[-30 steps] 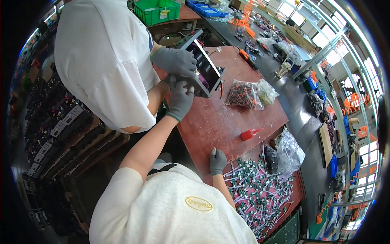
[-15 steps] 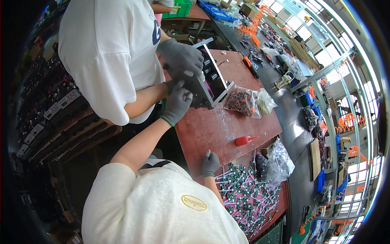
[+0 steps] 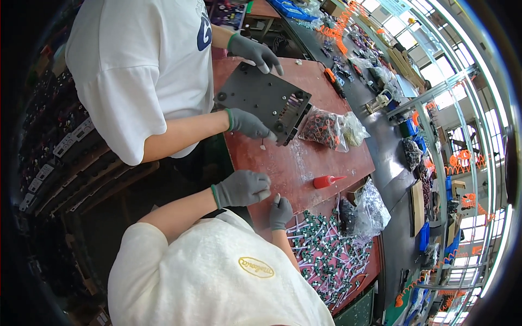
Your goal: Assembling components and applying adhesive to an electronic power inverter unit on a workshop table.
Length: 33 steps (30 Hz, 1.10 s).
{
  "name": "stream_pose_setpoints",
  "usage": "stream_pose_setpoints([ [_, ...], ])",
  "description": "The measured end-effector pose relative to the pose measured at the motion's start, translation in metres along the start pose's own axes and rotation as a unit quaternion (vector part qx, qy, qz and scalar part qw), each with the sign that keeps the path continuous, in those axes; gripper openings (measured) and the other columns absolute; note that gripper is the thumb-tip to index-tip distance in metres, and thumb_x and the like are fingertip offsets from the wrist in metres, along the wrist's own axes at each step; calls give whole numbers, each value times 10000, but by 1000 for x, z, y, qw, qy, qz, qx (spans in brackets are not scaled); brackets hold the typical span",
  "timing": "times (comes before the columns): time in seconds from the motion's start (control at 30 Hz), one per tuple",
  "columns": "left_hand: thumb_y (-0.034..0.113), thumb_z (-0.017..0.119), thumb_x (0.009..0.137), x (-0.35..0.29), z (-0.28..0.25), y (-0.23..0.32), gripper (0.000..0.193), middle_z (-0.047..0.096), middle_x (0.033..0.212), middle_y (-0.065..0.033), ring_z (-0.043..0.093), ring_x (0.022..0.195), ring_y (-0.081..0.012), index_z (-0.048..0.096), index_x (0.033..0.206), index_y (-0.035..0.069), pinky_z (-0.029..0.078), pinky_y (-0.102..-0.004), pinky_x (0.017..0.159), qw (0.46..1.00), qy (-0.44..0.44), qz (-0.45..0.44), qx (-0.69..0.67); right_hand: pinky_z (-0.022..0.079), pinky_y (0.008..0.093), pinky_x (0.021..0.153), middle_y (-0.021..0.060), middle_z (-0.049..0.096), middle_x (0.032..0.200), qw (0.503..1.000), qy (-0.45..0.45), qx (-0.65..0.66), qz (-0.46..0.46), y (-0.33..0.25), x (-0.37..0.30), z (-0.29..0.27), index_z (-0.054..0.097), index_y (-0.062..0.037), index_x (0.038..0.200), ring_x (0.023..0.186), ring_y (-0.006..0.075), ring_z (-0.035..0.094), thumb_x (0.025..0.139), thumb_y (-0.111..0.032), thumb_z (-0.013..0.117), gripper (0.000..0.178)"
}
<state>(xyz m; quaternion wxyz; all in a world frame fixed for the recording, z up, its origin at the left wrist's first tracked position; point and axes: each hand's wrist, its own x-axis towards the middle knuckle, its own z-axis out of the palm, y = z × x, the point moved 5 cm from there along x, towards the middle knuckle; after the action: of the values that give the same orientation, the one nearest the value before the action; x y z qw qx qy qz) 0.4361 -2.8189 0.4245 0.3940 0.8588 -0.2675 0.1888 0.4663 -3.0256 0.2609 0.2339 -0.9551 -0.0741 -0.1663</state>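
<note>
My left hand (image 3: 243, 188), in a grey glove, hovers at the near edge of the red-brown table (image 3: 255, 163) with its fingers curled in. Close beside it, my right hand (image 3: 281, 213), gloved too, is closed near the small green boards with white leads (image 3: 326, 255). Whatever either hand may hold is hidden. Farther off, a co-worker's gloved hands (image 3: 251, 125) touch a black metal case (image 3: 263, 100), its flat side with round feet facing up. A red squeeze bottle (image 3: 328, 181) with a pointed tip lies to the right of my hands.
Clear bags of orange-and-black parts (image 3: 324, 129) and pale parts (image 3: 354, 130) lie right of the case. A crumpled plastic bag (image 3: 372, 209) sits by the boards. An orange-handled tool (image 3: 333, 79) rests at the table's far edge, beside a long dark bench (image 3: 394, 168).
My left hand has drawn back from the co-worker's hands toward my right hand. The co-worker has turned the case from a tilted, open view to its flat side up. My right hand stays put.
</note>
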Motion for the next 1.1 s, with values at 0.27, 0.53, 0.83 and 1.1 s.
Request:
stream_pose_setpoints([
  [0.27, 269, 578, 869, -32, 35, -36, 218, 646, 908, -80, 640, 764, -289, 634, 855, 59, 523, -385, 676, 983, -117, -141, -1, 412, 470, 566, 162, 549, 665, 1000, 4, 9, 3, 4, 2, 2, 502, -58, 641, 628, 366, 551, 936, -318, 501, 393],
  [0.53, 348, 538, 879, -59, 61, -45, 303, 611, 1126, -140, 616, 973, -325, 651, 986, 88, 492, -433, 831, 914, -340, -220, -18, 427, 466, 568, 141, 555, 662, 1000, 10, -15, 16, 8, -6, 1, 503, -78, 647, 636, 345, 566, 924, -327, 522, 373],
  [0.83, 429, 510, 898, -75, 66, -65, 523, 290, 1492, -188, 511, 1190, -369, 530, 1300, 95, 405, -443, 998, 843, -437, -307, 59, 426, 448, 542, 131, 540, 643, 999, 38, -1, -3, 2, 1, -2, 493, -86, 634, 611, 328, 561, 907, -309, 555, 358],
  [1.1, 430, 518, 897, -76, 70, -60, 535, 193, 1540, -152, 531, 1171, -358, 513, 1327, 112, 414, -429, 992, 817, -479, -310, 76, 414, 446, 527, 125, 522, 624, 999, 34, -14, -5, 2, 2, -3, 481, -89, 627, 590, 327, 547, 905, -303, 563, 361],
])
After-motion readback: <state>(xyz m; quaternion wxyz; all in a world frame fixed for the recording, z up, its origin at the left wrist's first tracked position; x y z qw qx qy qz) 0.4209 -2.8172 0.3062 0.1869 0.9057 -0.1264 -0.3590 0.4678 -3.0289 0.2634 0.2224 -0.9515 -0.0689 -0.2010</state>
